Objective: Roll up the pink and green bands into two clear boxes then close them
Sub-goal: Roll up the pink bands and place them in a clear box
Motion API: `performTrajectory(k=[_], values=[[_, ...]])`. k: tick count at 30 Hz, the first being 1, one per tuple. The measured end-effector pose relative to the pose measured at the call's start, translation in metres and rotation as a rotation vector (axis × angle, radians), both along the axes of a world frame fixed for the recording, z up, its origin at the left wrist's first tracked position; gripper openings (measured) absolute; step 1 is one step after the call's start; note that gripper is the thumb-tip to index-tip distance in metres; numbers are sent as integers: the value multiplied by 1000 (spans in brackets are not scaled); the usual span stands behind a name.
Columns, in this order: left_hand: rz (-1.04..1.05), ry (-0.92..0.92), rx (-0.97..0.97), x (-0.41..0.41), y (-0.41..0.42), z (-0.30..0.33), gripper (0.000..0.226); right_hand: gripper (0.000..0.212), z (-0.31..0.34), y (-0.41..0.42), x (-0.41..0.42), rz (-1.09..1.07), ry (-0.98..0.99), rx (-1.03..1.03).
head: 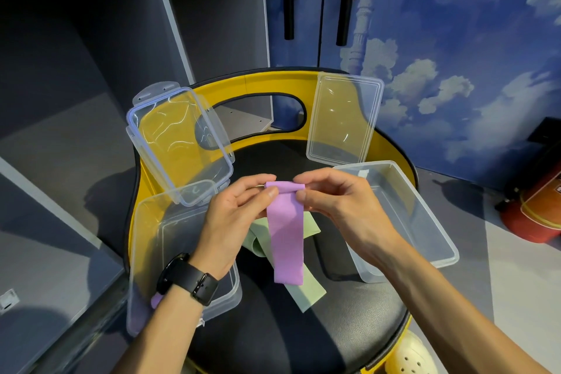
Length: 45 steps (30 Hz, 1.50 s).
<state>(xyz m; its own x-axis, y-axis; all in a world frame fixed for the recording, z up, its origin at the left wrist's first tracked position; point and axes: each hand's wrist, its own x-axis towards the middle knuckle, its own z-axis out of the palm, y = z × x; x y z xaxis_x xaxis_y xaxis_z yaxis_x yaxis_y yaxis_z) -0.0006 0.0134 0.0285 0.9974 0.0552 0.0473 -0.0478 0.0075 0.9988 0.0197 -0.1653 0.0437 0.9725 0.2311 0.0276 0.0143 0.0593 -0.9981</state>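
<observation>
A pink band (287,240) hangs in the air over the chair seat, its top end turned into a small roll. My left hand (233,215) pinches the roll's left end and my right hand (337,203) pinches its right end. Under it a green band (306,291) lies crumpled on the black seat. A clear box (151,252) stands open at the left, its lid (179,143) leaning on the chair back. A second clear box (425,222) stands open at the right with its lid (343,118) upright behind it. A bit of purple shows in the left box under my wrist.
The boxes rest on a yellow chair (273,82) with a black seat (334,328). Grey shelving stands to the left, a blue cloud-painted wall behind. A red fire extinguisher (534,206) lies on the floor at the right. A cream shoe (409,355) shows at the bottom.
</observation>
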Motion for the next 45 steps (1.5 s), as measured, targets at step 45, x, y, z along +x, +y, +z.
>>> performTrajectory(k=[45], values=[[12, 56, -19, -1, 6, 4, 19, 15, -3, -5, 2, -12, 24, 11]])
